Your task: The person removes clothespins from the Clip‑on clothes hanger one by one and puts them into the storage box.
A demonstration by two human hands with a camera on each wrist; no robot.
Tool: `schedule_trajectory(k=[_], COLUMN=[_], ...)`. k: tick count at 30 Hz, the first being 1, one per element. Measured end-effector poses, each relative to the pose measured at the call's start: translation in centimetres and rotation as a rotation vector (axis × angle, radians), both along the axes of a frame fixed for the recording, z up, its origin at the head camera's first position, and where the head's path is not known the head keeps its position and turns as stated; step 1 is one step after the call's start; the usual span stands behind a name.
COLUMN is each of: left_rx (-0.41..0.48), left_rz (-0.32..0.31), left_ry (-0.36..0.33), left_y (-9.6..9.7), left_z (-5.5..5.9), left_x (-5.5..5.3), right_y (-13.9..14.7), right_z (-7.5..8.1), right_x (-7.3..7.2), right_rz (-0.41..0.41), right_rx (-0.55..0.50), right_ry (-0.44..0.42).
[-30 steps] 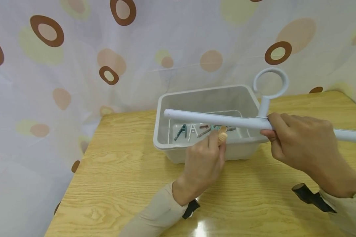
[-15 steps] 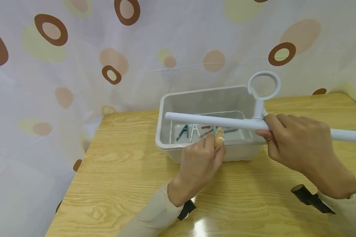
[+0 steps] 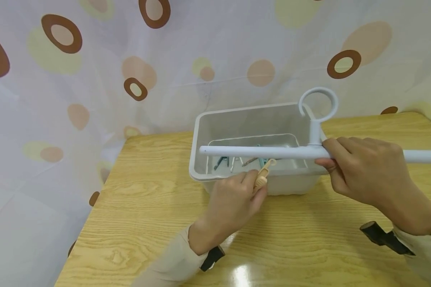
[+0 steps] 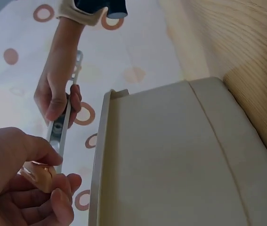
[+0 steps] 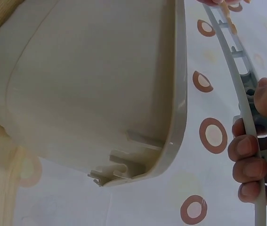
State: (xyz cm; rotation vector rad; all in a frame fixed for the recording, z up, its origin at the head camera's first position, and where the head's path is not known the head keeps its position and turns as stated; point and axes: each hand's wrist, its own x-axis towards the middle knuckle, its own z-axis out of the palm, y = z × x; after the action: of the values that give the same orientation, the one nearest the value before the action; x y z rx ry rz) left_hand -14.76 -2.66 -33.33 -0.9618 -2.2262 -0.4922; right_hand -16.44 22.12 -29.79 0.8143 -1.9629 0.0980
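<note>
My left hand (image 3: 233,201) pinches a beige clothespin (image 3: 261,178) between thumb and fingers, just on the near side of the bin's front rim. In the left wrist view the clothespin (image 4: 41,176) is partly covered by my fingers. My right hand (image 3: 368,171) grips a long white plastic hanger bar (image 3: 251,151) with a ring-shaped hook (image 3: 319,104) rising from it. Seen from the right wrist, the underside of the bar (image 5: 239,92) is hollow and ribbed. Whether the clothespin touches the bar cannot be told.
Below the bar a pale grey plastic bin (image 3: 283,183) stands on the wooden table (image 3: 136,191). Several clothespins lie inside it, among them a dark teal one (image 3: 221,162) and a white one (image 3: 236,163); the bar hides some. A patterned curtain (image 3: 186,59) hangs behind.
The bar has levelled out, its left end dropping slightly. My left hand has drawn back toward me and a little left, still holding the clothespin, whose far tip now shows more.
</note>
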Motion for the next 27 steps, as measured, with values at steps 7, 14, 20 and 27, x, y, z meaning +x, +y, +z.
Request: schedule_trajectory(k=[7,14,20,27], left_rx=[-0.115,-0.122,-0.084,-0.07], left_rz=[-0.093,-0.161,-0.167,-0.181], left_ry=[0.033,0.071,0.056,0.049], left_y=[-1.8,-3.5,-4.2,-4.4], left_z=[0.8,3.7,5.0,5.6], left_x=[0.0,-0.4,-1.2,-1.9], right_y=[0.6,0.6,0.9,1.2], right_z=[0.1,0.3,0.4,0.4], right_x=[0.3,0.5,0.7,1.0], right_rz=[-0.003,0.002,-0.003,-0.011], right_rx=[0.024,-0.016,0.007,0.031], right_ry=[-0.02,0.004,0.0,-0.012])
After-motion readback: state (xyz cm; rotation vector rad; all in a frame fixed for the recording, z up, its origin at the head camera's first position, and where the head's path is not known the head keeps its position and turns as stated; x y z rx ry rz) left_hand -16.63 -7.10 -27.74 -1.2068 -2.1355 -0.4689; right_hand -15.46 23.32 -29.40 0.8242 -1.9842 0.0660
